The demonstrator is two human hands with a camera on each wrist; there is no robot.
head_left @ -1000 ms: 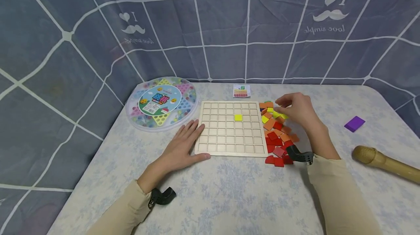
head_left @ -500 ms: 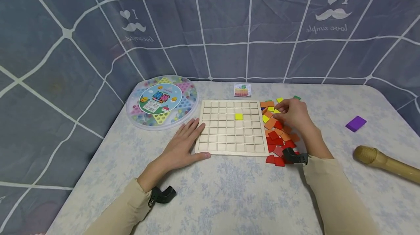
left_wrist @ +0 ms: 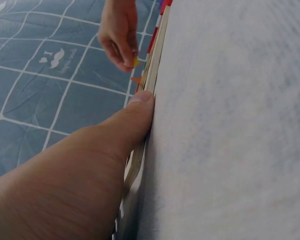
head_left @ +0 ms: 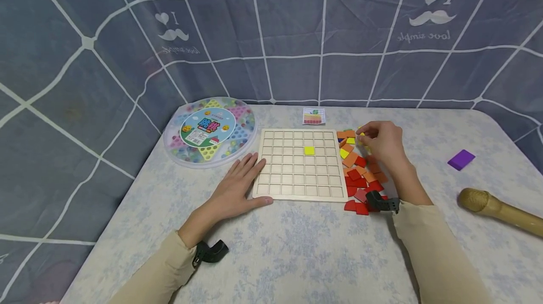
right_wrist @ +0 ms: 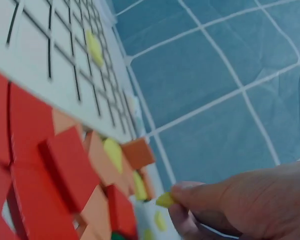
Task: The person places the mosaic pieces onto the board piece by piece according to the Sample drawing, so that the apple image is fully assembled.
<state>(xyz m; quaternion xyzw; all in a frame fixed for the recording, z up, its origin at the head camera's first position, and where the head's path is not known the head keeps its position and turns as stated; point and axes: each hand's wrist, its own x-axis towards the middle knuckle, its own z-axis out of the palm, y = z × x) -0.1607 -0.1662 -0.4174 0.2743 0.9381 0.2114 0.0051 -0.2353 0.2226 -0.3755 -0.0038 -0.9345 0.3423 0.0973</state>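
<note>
My left hand [head_left: 237,184] lies at the near left corner of a wooden grid board [head_left: 292,172], fingers straight along its left side. In the left wrist view its thumb [left_wrist: 130,117] presses the board's edge. One yellow square tile [head_left: 309,150] sits in a cell of the board's upper half. Above the far end of a loose tile pile [head_left: 359,184], my right hand [head_left: 383,141] pinches a small yellow tile [right_wrist: 165,200] between thumb and fingertips. Red, orange and yellow tiles make up most of the pile, heaped along the board's right side.
A small picture card [head_left: 314,116] lies behind the board. To the left is a round clear game case [head_left: 169,146] with marbles. Farther right are a purple block [head_left: 461,160] and a gold microphone [head_left: 496,209]. A grey-blue gridded curtain [head_left: 292,78] hangs behind the table.
My right hand dips to the far end of the pile, then rises slightly away with a yellow tile at its fingertips. The left hand and board stay put.
</note>
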